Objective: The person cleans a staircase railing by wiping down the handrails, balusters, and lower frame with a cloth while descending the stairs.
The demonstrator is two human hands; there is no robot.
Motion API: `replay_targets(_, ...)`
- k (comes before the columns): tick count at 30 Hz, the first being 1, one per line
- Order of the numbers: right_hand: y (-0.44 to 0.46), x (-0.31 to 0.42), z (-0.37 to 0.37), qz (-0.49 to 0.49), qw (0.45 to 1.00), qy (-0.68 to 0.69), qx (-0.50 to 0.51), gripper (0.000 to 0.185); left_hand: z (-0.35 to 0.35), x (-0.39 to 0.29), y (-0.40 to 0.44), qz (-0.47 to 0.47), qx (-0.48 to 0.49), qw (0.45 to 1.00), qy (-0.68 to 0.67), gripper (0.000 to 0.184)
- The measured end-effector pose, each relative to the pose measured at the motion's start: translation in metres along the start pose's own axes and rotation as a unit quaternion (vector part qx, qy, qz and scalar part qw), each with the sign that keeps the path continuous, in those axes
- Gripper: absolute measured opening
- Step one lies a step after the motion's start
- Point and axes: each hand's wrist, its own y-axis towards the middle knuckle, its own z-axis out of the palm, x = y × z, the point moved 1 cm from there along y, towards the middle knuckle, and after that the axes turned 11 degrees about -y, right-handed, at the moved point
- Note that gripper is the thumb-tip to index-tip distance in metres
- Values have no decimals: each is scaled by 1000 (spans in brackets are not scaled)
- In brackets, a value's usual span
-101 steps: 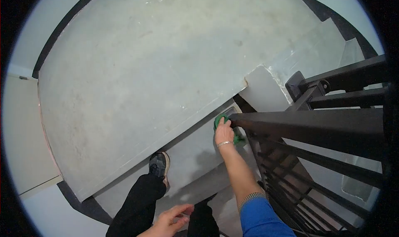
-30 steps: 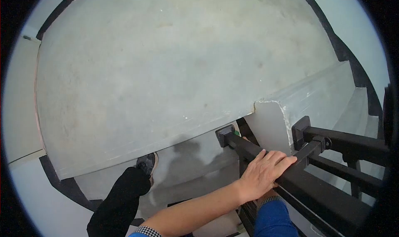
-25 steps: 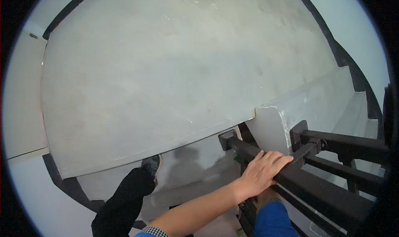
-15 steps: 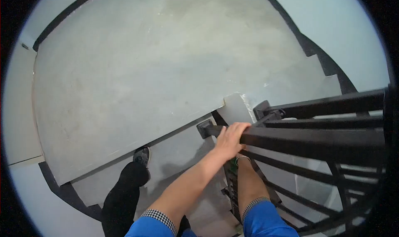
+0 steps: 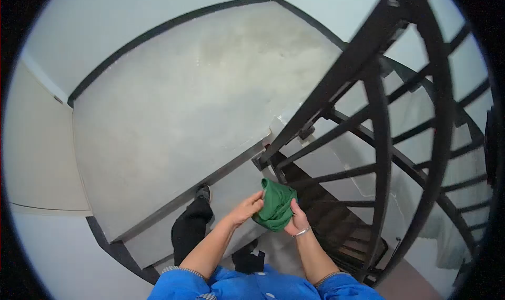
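A crumpled green cloth (image 5: 276, 204) is bunched between my two hands, in front of my body over the stairs. My left hand (image 5: 247, 208) grips its left edge, fingers pressed against the fabric. On the other side, my right hand (image 5: 296, 219) has hold of the cloth's lower right part, thumb up along it. A silvery bracelet (image 5: 302, 231) circles my right wrist. Both hands are apart from the dark handrail (image 5: 331, 73), which runs up to the right of them.
Dark railing bars (image 5: 376, 142) fill the right side, with lower steps beyond them. A pale landing (image 5: 158, 121) spreads ahead, bordered by a dark baseboard (image 5: 173, 23). At left is a light door (image 5: 44, 147). My shoe (image 5: 203, 192) is on the step below the landing's edge.
My left hand has left the railing and now holds the green cloth. My right hand has come up from beside the lower bars with the cloth. The view has shifted, showing more railing.
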Motion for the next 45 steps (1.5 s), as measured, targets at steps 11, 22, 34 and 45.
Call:
replay_targets(11,-103,40,37,-303,867,-346,-194,26,130,-83,-53,124,28,992,17,32)
replay_targets(22,-149,22,23,-417,686,-514,-302,14,185,-129,-85,380,57,875,295,21)
replay_targets(34,-140,108,65,-421,767,-433,-216,15,221,-260,-37,406,-68,771,486,17)
replay_targets(45,-98,225,157,-511,432,-585,-458,31,270,-355,34,495,-110,463,727,11)
